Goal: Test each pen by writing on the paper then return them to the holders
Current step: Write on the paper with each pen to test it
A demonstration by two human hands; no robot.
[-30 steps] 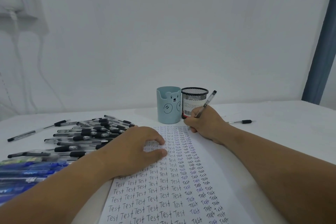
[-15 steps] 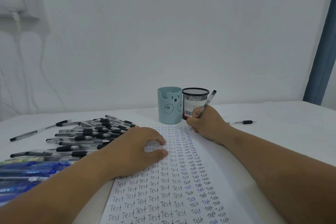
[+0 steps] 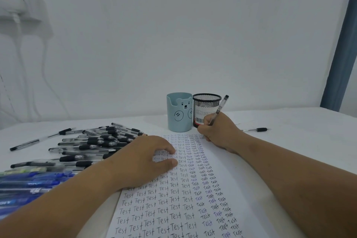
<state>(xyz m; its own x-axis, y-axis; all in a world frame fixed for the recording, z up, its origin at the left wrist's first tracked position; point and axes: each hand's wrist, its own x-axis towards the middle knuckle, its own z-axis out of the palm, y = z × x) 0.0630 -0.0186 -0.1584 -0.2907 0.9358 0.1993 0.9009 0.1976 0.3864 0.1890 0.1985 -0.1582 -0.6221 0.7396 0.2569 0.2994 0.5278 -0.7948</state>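
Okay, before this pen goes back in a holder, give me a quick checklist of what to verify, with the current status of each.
1. Right hand grips the pen: ok.
2. Pen tip at the paper's top right corner: cannot tell, the hand hides it.
3. New mark written and legible: cannot tell.
4. Left hand resting on the paper, steadying it: ok.
5. Mesh holder and blue bear holder upright, beside each other just behind the paper: ok.
6. Untested pens left: not ok, a pile of pens lies to the left.

A white table (image 3: 301, 121) meets a plain white wall (image 3: 173, 35); blue curtain (image 3: 340, 48) right.
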